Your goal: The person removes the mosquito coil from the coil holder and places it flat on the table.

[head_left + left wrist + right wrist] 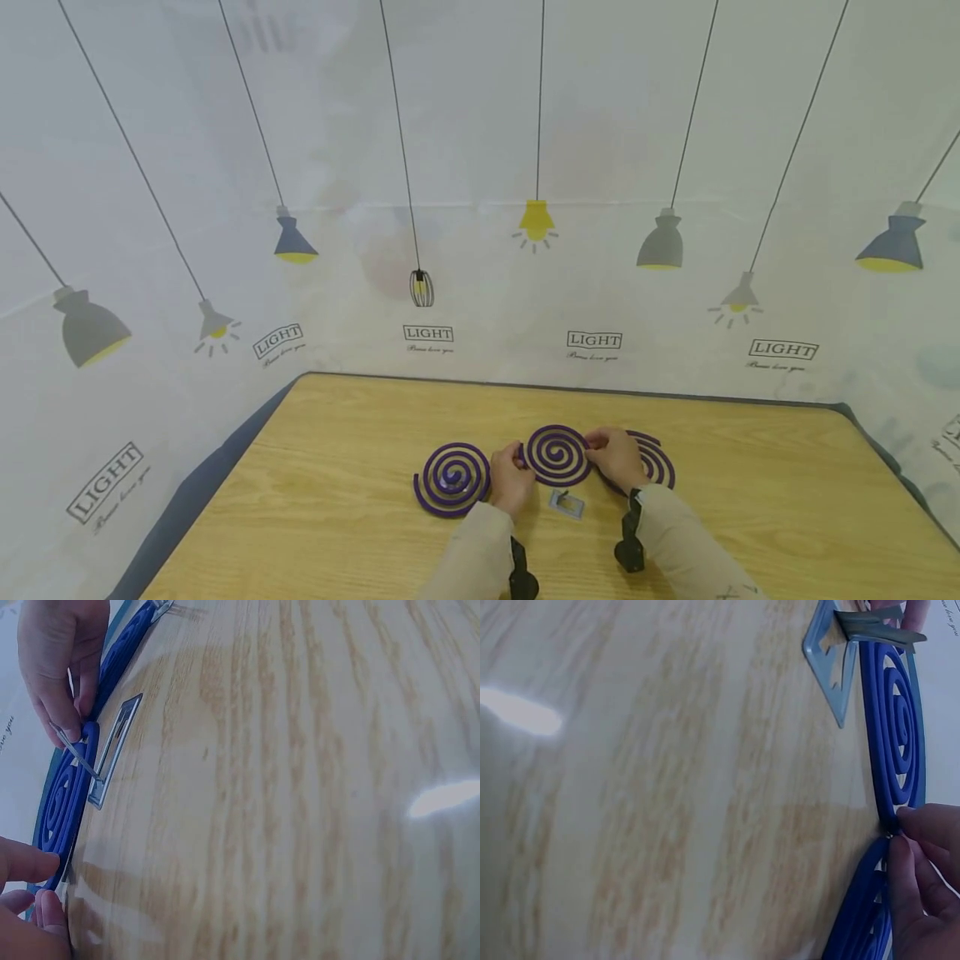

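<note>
Both hands pinch the same purple mosquito coil [557, 455]: the left hand [512, 482] grips its left rim with curled fingertips, and the right hand [617, 457] grips its right rim between thumb and fingers. The coil is a flat, dark purple spiral disc of tightly wound rings, held between the two hands just above the counter [337, 517]. Directly beneath it, nearer the wrists, a small square metal coil stand [567, 503] lies on the wood with its thin tab bent upward. Left of the left hand a second purple coil [452, 478] lies flat. Behind the right hand a third coil [654, 460] rests, partly hidden. The counter is light wood grain, backed by a white curtain [480, 167] printed with hanging lamps.
</note>
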Tool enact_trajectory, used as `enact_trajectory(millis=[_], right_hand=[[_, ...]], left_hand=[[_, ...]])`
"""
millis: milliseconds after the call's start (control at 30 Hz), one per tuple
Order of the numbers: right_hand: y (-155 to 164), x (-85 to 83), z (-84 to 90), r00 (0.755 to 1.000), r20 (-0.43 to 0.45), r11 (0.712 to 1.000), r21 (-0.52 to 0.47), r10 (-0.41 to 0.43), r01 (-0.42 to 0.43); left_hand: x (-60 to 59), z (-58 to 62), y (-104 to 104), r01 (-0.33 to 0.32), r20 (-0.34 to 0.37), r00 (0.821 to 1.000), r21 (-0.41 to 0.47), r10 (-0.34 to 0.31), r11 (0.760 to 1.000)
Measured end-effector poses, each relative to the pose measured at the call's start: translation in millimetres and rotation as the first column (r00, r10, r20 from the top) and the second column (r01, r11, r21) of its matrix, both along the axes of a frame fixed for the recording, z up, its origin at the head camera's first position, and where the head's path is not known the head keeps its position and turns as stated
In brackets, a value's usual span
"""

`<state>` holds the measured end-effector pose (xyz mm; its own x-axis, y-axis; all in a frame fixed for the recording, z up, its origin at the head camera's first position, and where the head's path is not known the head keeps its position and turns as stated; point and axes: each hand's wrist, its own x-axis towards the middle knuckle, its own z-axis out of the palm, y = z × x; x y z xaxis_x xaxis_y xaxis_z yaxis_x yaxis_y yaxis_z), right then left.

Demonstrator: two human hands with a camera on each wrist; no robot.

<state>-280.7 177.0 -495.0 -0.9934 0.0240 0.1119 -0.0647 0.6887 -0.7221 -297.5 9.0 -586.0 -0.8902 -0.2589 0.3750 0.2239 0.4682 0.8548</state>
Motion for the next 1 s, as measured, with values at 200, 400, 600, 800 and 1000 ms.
enact_trajectory(millis=[200,400,600,800,1000], right_hand=[[-1,0.5,1.0,1.000,-0.013,1.000,-0.002,0.000,0.000],[0,0.4,0.3,1.000,0.013,1.000,-0.013,0.009,-0.009],[1,3.6,0.8,0.999,-0.014,0.999,-0.014,0.038,-0.038],[3,5.2,1.8,0.997,-0.055,0.998,-0.021,0.051,-0.052],[1,6.5,9.8,0.999,0.012,0.998,-0.049,0.043,-0.042]], left_hand=[[45.1,75.8,2,-0.013,0.134,0.991,-0.003,0.014,1.000],[49.6,82.7,2,-0.018,0.189,0.982,0.074,0.003,0.997],[52.4,85.2,-1,0.018,0.200,0.979,0.137,-0.045,0.990],[50.9,91.1,-3,0.082,0.260,0.958,0.148,-0.119,0.986],[44.0,99.4,-5,0.177,0.294,0.928,0.193,-0.229,0.965]])
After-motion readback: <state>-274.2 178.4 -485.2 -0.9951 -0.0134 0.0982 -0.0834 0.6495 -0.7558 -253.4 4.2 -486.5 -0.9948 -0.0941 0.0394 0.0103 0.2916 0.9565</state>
